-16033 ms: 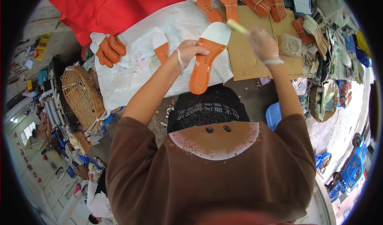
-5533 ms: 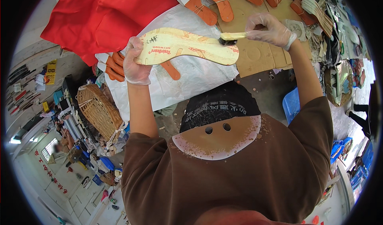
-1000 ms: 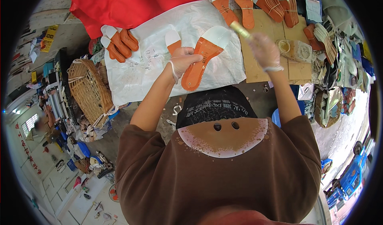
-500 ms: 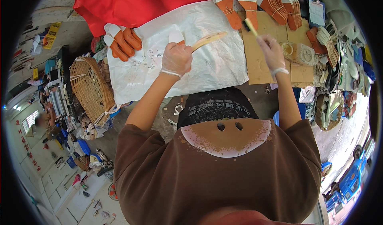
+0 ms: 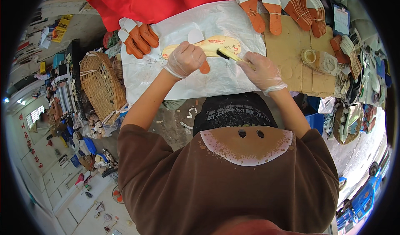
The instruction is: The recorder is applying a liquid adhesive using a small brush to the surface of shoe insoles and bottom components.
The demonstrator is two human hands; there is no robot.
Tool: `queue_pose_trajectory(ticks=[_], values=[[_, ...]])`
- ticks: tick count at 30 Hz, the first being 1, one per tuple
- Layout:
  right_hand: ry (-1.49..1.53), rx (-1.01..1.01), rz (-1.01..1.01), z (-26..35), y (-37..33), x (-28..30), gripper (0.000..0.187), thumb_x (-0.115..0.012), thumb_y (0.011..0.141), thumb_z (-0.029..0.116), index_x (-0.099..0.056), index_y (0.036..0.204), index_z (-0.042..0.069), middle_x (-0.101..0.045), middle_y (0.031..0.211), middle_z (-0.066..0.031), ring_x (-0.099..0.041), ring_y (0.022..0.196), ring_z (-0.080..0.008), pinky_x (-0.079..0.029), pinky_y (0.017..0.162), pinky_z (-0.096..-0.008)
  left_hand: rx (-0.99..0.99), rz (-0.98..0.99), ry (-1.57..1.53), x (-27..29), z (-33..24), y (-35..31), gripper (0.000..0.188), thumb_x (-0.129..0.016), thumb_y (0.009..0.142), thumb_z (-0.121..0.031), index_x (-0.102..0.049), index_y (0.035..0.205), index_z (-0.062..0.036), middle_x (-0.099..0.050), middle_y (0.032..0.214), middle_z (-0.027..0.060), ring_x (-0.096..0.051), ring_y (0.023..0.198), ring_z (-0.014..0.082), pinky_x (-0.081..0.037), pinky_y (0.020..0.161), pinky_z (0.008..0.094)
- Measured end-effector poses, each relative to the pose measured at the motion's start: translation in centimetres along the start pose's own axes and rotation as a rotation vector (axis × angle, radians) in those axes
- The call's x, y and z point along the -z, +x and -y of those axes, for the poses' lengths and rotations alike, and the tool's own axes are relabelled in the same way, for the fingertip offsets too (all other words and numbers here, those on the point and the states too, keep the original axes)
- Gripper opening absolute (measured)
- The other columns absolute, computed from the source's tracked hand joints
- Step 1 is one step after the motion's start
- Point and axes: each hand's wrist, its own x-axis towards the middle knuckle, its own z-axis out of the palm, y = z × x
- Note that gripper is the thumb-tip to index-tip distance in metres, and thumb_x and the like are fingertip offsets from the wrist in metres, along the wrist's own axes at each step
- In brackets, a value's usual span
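In a thin clear glove, my left hand [image 5: 185,60] is closed around a long cream insole [image 5: 232,44], held crosswise over the white sheet [image 5: 225,81] with its printed face up. My gloved right hand [image 5: 262,71] grips a brush [image 5: 230,55] with a pale handle and dark bristles. The bristles are at the insole's right half; whether they touch it I cannot tell. Beneath the cream insole lies a brown insole with a white end [image 5: 195,35], partly covered by it and by my left hand.
Brown-and-white insoles [image 5: 139,37] lie at the sheet's far left; tied stacks [image 5: 298,7] of them stand far right. On the cardboard [image 5: 287,41] sits a round pot [image 5: 308,56] beside a clouded block-shaped container [image 5: 325,62]. Red cloth [image 5: 187,1] covers the far edge. A wicker basket [image 5: 100,80] stands left.
My right hand has brought the brush left and nearer, from over the cardboard to the cream insole. My left hand has turned the insole so its broad printed face shows.
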Motion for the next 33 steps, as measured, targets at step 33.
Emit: queue_pose_trajectory(ticks=[33], values=[[0.552,0.428,0.474,-2.1,1.8,11.9,0.015,-0.072,0.083,0.015,-0.066,0.087,0.002,-0.056,0.080,-0.0033,-0.053,0.075,-0.0109,-0.043,0.067,-0.0257,0.026,-0.295,-0.239,10.9,-0.8,2.2,0.026,-0.066,0.072,-0.010,-0.062,0.096,-0.0014,-0.068,0.092,0.0114,-0.063,0.077,0.0216,-0.047,0.073,0.0341]])
